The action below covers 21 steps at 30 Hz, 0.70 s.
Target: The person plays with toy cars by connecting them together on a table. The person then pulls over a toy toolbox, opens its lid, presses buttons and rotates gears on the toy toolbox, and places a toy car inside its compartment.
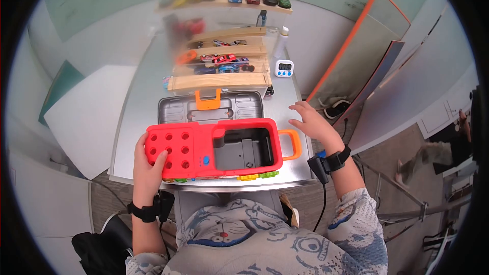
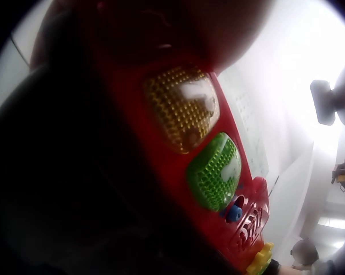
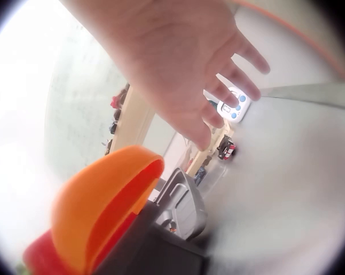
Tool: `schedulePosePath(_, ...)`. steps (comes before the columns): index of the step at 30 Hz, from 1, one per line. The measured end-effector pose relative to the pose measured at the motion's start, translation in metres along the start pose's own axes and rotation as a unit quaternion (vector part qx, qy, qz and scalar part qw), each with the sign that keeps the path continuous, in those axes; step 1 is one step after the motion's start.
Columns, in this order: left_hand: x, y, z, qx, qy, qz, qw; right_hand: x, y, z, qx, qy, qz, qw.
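Note:
A red toy toolbox (image 1: pixel 201 147) stands at the table's near edge, with round holes at its left and a dark compartment (image 1: pixel 257 160) at its right. My left hand (image 1: pixel 146 165) grips its left end, the thumb lying over the holed top. Close up in the left wrist view, its side carries a yellow lens (image 2: pixel 184 109) and a green lens (image 2: pixel 215 175). Past the box's right end, my right hand (image 1: pixel 316 122) is held with spread fingers, holding nothing. An orange handle (image 3: pixel 98 200) on that end lies below the hand. Behind the box is a grey lid (image 1: pixel 170 108) with an orange latch (image 1: pixel 208 101).
A wooden tiered rack (image 1: pixel 224 80) with several toy cars stands behind the lid. A white timer (image 1: pixel 284 69) and a white bottle (image 1: pixel 281 42) are to its right. More toy cars line a high shelf (image 1: pixel 224 6). An orange-edged panel (image 1: pixel 351 35) leans at the right.

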State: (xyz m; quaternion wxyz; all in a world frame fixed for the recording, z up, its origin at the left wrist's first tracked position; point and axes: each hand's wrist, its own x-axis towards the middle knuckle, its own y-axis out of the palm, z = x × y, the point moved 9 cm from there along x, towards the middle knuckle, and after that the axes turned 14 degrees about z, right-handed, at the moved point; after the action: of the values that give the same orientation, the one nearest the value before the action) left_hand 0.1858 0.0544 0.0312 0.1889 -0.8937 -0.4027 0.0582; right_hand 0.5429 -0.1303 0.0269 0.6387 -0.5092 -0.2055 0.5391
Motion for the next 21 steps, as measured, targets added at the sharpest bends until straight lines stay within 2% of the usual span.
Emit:
schedulePosePath(8,-0.001,-0.001,-0.005,0.051,-0.001,0.0,0.999,0.031,0.002,0.001,-0.053,-0.032,-0.053,0.997)
schedulePosePath(15,-0.002,-0.001,-0.003,0.037,-0.02,0.003,0.999,0.066,0.001,0.014,-0.085,-0.036,-0.008,0.996)
schedulePosePath(21,-0.002,0.0,-0.004,0.034,-0.025,0.004,0.999,0.081,0.004,0.019,-0.028,-0.06,-0.018,0.998)
